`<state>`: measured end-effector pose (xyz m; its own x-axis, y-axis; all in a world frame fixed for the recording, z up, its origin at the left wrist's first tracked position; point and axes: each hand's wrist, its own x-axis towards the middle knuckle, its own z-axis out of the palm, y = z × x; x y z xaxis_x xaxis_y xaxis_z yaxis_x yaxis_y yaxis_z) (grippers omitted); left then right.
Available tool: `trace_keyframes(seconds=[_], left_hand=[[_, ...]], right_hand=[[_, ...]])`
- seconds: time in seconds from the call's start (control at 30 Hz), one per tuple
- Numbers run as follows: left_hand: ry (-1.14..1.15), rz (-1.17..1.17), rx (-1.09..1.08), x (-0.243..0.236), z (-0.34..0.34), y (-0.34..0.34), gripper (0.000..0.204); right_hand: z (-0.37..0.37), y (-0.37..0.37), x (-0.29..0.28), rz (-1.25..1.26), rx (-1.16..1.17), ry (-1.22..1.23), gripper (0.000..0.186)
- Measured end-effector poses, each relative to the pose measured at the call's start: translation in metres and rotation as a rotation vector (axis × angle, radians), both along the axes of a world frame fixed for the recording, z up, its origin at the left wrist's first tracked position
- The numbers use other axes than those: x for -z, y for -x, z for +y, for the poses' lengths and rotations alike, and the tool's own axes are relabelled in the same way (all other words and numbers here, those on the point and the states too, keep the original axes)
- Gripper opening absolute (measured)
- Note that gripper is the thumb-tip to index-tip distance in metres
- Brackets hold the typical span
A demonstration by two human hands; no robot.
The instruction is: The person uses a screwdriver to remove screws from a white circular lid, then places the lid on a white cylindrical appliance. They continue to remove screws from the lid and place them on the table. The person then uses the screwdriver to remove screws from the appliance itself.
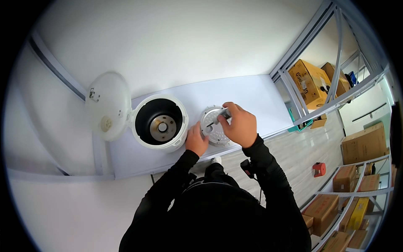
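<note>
A white rice cooker (179, 138) stands on the table with its round lid (110, 90) swung back to the left. Inside its dark cavity, a metal heating plate (159, 133) shows at the bottom. Just to the right lies a round white part (218, 135) with many small holes. My left hand (197, 140) grips the left edge of this part, between it and the cooker. In my right hand (242, 127), closed above the part, is a screwdriver (226, 114) with a grey handle, its shaft slanting down to the left. Whether its tip touches the part I cannot tell.
The pale table (247, 94) runs along a white wall, framed by metal posts. Cardboard boxes (310, 84) sit on a rack at the right, more on shelves (323, 214) at lower right. A red stool (319, 169) stands on the floor.
</note>
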<state>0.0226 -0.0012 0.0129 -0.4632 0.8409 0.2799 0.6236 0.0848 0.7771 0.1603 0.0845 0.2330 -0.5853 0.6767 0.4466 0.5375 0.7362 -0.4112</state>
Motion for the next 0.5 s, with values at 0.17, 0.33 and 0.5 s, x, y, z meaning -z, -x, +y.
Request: trace_keyframes(seconds=[0.17,0.33,0.5], left_hand=[[-0.159,0.296,0.136,-0.018,0.004,-0.004,0.036],[-0.030,0.371,0.273,-0.016,0.024,-0.016,0.009],[0.070,0.389,0.378,-0.007,0.033,-0.013,0.007]], right_hand=[[0.005,-0.045,0.001,0.115,0.135,0.069,0.031],[-0.002,-0.085,0.010,0.176,0.191,0.091,0.030],[-0.013,-0.114,0.018,0.188,0.240,0.145,0.030]])
